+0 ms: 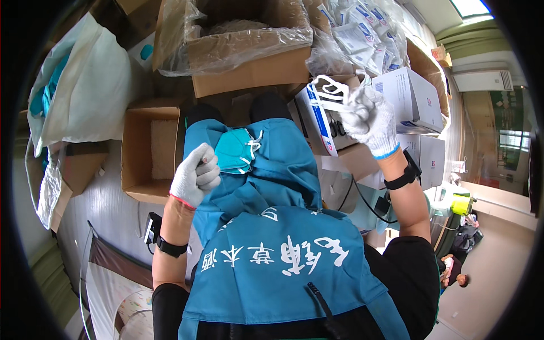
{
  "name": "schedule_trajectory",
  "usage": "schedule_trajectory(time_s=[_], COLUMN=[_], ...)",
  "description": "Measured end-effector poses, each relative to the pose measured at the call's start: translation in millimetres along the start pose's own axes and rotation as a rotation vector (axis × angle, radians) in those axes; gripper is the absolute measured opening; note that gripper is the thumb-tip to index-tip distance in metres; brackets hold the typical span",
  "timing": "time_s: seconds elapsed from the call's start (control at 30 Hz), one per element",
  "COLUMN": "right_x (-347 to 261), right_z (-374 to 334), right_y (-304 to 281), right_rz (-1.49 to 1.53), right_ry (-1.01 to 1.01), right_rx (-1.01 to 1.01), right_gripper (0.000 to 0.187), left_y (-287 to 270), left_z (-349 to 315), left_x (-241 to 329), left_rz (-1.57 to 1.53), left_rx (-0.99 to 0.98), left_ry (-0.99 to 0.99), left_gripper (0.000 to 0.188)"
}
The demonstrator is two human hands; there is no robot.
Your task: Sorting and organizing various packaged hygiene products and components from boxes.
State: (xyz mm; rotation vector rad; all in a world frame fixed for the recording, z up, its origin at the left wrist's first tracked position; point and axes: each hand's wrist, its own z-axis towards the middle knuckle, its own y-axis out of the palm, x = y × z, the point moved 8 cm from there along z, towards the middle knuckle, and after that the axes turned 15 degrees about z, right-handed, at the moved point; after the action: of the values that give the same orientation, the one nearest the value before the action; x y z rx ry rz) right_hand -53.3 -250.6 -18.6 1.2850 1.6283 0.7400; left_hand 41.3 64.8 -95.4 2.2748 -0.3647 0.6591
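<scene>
Both my hands wear white knit gloves. My left hand (196, 175) is closed in a fist above my lap, beside a teal cup-shaped face mask (231, 150) with white straps. Whether its curled fingers hold anything is hidden. The mask rests on my blue apron (283, 150). My right hand (371, 116) is raised at the right, its fingers closed around white looped straps (330, 93). What the straps belong to is mostly hidden by the glove. Below them, a white-and-blue carton (320, 122) stands with its top open, and black handle-like loops (335, 128) show inside.
Ahead is a large cardboard box (252, 71) lined with clear plastic. Many small white packets (360, 37) fill a bag at the far right. White cartons (408, 99) stand beyond my right hand. At left are a small open box (150, 153) and a white sack (93, 85) holding teal masks.
</scene>
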Motion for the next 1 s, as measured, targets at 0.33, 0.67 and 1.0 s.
schedule_trajectory(time_s=[0.33,0.67,1.0], right_x=[-13,-21,-3], right_z=[-8,-5,35], right_y=[-3,-12,19], right_rz=[0.003,0.065,-0.11], right_ry=[-0.098,-0.172,-0.011], right_rx=[0.093,0.096,0.016], right_gripper=[0.054,0.049,0.042], left_y=[21,20,17], left_z=[7,18,26], left_x=[-23,-28,-11], left_rz=[-0.047,-0.117,-0.458], left_rx=[-0.07,-0.002,-0.134], left_ry=[-0.04,0.019,0.158], left_gripper=[0.035,0.03,0.042])
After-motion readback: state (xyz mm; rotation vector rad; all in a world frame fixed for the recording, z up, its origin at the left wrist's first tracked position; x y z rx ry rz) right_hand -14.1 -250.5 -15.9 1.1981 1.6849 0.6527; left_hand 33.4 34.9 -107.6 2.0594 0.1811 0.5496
